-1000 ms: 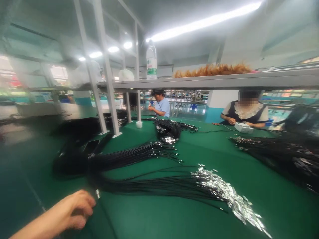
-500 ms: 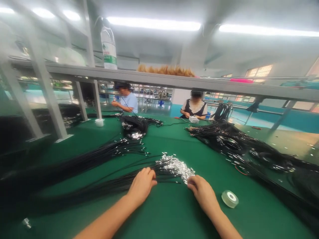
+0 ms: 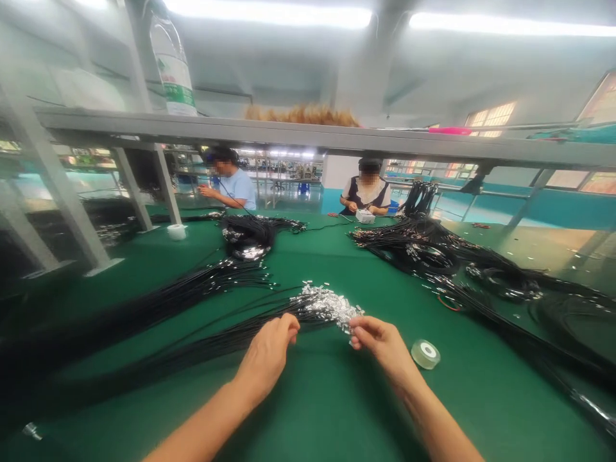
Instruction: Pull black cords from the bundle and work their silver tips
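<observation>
A long bundle of thin black cables (image 3: 192,350) lies across the green table (image 3: 337,410), its ends tipped with shiny silver connectors (image 3: 325,305). My left hand (image 3: 269,350) is closed in a pinch on the black cables just behind the connectors. My right hand (image 3: 380,343) is closed with its fingertips pinching at the edge of the silver connector pile. The two hands are a short gap apart.
A roll of clear tape (image 3: 425,353) lies right of my right hand. More black cable bundles (image 3: 447,256) spread at right, and another bundle (image 3: 250,234) at centre back. A metal shelf (image 3: 308,135) carries a bottle (image 3: 171,61). Two other people (image 3: 368,192) work across the table.
The view swung right and steadied. My left hand moved from the cables' far end to the connector end, my right hand came into view, and both lifted slightly into pinches.
</observation>
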Demonstrator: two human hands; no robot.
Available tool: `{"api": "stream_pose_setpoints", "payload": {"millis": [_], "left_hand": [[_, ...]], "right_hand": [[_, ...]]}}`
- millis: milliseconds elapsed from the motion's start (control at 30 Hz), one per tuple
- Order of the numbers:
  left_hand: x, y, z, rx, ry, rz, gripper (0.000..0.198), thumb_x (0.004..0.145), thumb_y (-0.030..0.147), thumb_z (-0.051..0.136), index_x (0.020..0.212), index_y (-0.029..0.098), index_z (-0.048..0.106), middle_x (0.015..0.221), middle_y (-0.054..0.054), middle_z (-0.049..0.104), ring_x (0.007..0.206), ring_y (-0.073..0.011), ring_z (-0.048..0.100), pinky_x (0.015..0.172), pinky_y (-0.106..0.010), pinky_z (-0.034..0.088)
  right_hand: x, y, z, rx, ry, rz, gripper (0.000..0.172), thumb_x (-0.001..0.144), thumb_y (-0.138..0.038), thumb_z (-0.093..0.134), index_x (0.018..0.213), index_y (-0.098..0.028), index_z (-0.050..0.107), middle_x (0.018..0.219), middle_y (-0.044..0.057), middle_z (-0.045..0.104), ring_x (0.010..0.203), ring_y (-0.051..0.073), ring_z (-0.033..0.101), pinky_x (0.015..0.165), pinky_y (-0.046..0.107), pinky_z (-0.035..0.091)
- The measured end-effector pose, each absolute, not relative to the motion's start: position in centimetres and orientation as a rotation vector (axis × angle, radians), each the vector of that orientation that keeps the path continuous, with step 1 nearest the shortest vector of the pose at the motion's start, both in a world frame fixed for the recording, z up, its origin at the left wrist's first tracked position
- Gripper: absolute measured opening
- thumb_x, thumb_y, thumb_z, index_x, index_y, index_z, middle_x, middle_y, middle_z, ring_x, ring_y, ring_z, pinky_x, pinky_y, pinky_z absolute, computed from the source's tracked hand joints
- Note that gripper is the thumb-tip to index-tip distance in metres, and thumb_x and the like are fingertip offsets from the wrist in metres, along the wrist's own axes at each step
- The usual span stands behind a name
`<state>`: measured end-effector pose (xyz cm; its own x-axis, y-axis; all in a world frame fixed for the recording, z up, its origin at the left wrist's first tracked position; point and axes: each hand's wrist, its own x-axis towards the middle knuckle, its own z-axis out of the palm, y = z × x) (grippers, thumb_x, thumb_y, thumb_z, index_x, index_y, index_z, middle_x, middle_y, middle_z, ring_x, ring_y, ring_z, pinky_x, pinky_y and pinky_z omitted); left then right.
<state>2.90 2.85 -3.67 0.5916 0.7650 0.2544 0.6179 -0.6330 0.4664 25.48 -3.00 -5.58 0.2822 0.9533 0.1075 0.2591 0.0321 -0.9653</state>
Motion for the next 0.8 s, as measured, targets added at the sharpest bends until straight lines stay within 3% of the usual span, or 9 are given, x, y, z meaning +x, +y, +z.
{"api": "stream_pose_setpoints", "payload": {"millis": [100, 167, 267, 400, 600, 800], "left_hand": [[3.6, 1.4, -2.7, 2.412, 1.004, 0.652, 0.023, 0.098, 0.028, 0.035, 0.107, 0.025, 0.056, 0.082, 0.003, 0.063, 0.077, -0.0136, 0.058, 0.070, -0.022, 0.043], [4.1, 0.7, -2.2, 2.343, 0.930, 0.701, 0.023, 0.096, 0.030, 0.041, 0.099, 0.027, 0.063, 0.083, 0.003, 0.064, 0.079, -0.0134, 0.058, 0.071, -0.021, 0.042], [4.4, 0.0, -1.9, 2.211, 0.888, 0.788, 0.026, 0.095, 0.028, 0.041, 0.083, 0.022, 0.064, 0.077, 0.003, 0.062, 0.072, -0.0131, 0.056, 0.066, -0.021, 0.039], [4.2, -0.5, -2.1, 2.142, 0.947, 0.843, 0.021, 0.094, 0.026, 0.045, 0.088, 0.023, 0.065, 0.075, 0.003, 0.059, 0.069, -0.0125, 0.053, 0.064, -0.021, 0.036], [4.2, -0.8, -2.2, 2.174, 0.959, 0.786, 0.021, 0.093, 0.028, 0.048, 0.084, 0.027, 0.068, 0.067, 0.005, 0.049, 0.062, -0.0115, 0.047, 0.058, -0.022, 0.031], [4.3, -1.0, -2.0, 2.167, 1.029, 0.742, 0.029, 0.094, 0.030, 0.044, 0.078, 0.025, 0.067, 0.065, 0.005, 0.045, 0.061, -0.0117, 0.044, 0.057, -0.022, 0.030]], "right_hand": [[24.4, -4.1, -4.8, -1.257, -1.070, 1.043, 0.040, 0.063, -0.049, 0.073, 0.087, -0.017, 0.068, 0.075, 0.004, 0.064, 0.064, 0.017, 0.059, 0.066, 0.032, 0.050], [23.8, -4.7, -4.2, -1.175, -1.016, 1.125, 0.038, 0.061, -0.044, 0.078, 0.087, -0.018, 0.069, 0.077, 0.003, 0.065, 0.064, 0.014, 0.059, 0.066, 0.029, 0.049], [23.6, -5.2, -3.7, -1.077, -0.973, 1.201, 0.031, 0.067, -0.038, 0.078, 0.090, -0.019, 0.070, 0.076, 0.001, 0.065, 0.064, 0.011, 0.058, 0.065, 0.024, 0.047], [23.8, -5.4, -3.4, -0.976, -0.951, 1.257, 0.022, 0.073, -0.033, 0.075, 0.088, -0.018, 0.071, 0.064, -0.001, 0.063, 0.060, 0.009, 0.055, 0.061, 0.019, 0.045], [24.0, -5.6, -2.9, -1.021, -0.955, 1.213, 0.021, 0.072, -0.031, 0.076, 0.087, -0.018, 0.069, 0.074, -0.001, 0.064, 0.061, 0.010, 0.057, 0.061, 0.021, 0.047], [23.9, -6.2, -2.3, -1.236, -1.227, 0.863, 0.004, 0.077, -0.024, 0.068, 0.081, -0.022, 0.067, 0.077, -0.001, 0.067, 0.070, 0.014, 0.062, 0.067, 0.023, 0.049]]}}
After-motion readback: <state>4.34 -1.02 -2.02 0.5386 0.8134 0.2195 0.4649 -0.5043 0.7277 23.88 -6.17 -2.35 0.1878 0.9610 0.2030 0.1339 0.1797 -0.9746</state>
